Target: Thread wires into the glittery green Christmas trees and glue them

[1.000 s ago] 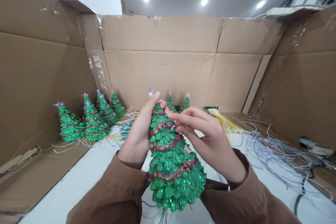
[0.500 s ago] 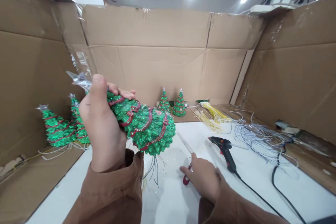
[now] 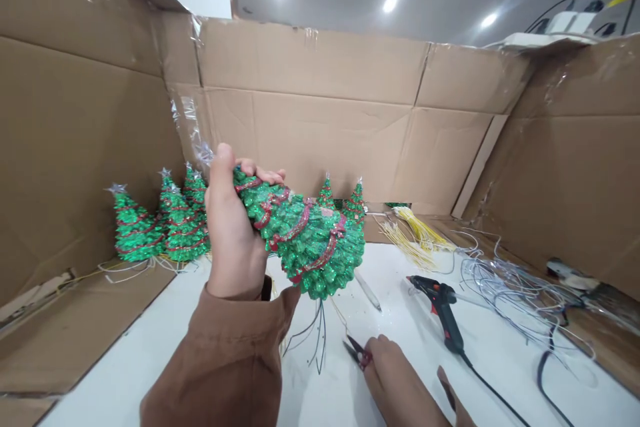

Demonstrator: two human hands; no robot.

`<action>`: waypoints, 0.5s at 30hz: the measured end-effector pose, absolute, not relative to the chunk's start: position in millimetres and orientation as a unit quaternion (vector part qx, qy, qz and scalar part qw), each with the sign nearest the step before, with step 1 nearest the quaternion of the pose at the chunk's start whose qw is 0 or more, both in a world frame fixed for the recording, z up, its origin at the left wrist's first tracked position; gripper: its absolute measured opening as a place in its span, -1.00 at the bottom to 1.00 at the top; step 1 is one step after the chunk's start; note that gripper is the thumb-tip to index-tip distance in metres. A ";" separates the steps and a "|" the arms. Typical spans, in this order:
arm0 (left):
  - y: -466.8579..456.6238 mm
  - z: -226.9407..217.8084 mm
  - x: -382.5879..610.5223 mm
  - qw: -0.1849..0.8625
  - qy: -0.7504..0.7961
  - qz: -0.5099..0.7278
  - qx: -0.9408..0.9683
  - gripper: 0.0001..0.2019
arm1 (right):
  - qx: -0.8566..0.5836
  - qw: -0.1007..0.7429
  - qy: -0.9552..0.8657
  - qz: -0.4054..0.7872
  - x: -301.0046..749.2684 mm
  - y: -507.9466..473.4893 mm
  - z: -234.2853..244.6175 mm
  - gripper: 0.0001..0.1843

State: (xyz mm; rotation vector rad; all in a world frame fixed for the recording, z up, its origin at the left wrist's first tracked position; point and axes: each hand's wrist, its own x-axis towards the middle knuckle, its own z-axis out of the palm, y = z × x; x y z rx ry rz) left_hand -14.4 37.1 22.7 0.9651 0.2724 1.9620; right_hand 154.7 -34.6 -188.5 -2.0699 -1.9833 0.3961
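My left hand [image 3: 230,227] is wrapped round the upper part of a glittery green Christmas tree [image 3: 305,240] with red garlands. The tree lies tilted, its silver star top to the upper left and its base to the lower right, with thin dark wires hanging from the base. My right hand [image 3: 395,383] rests low on the white table and grips small red-handled scissors [image 3: 357,352], whose blades point up and left. The scissor tips sit just below the hanging wires.
A black hot glue gun [image 3: 443,310] with its cord lies right of centre. Several finished trees [image 3: 160,223] stand at the left, two more at the back [image 3: 343,199]. Yellow wires [image 3: 415,230] and white wires [image 3: 505,287] lie at the right. Cardboard walls [image 3: 75,147] enclose the table.
The right hand left the tree, dropped to the table and picked up the scissors. The left hand tipped the tree over sideways and held it up at the left.
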 end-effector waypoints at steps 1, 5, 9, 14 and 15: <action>38.2 23.0 -14.7 0.462 0.108 0.795 0.378 -0.59 | -0.709 0.131 -0.682 0.122 157.3 -35.0 -192.8 -0.69; 42.8 22.5 -16.5 0.487 0.113 0.790 0.354 -0.58 | -0.691 0.216 -0.674 0.144 173.5 -43.8 -181.1 -0.70; 47.4 19.3 -16.5 0.485 0.111 0.790 0.359 -0.62 | -0.562 0.402 -0.705 0.162 189.4 -64.7 -119.1 -0.76; 49.4 13.9 -8.9 0.456 0.104 0.800 0.376 -0.66 | -0.509 0.507 -0.691 0.083 176.0 -65.3 -32.6 -0.70; 49.5 12.9 -6.7 0.441 0.106 0.804 0.385 -0.67 | -0.500 0.505 -0.698 0.084 170.5 -59.6 -22.5 -0.70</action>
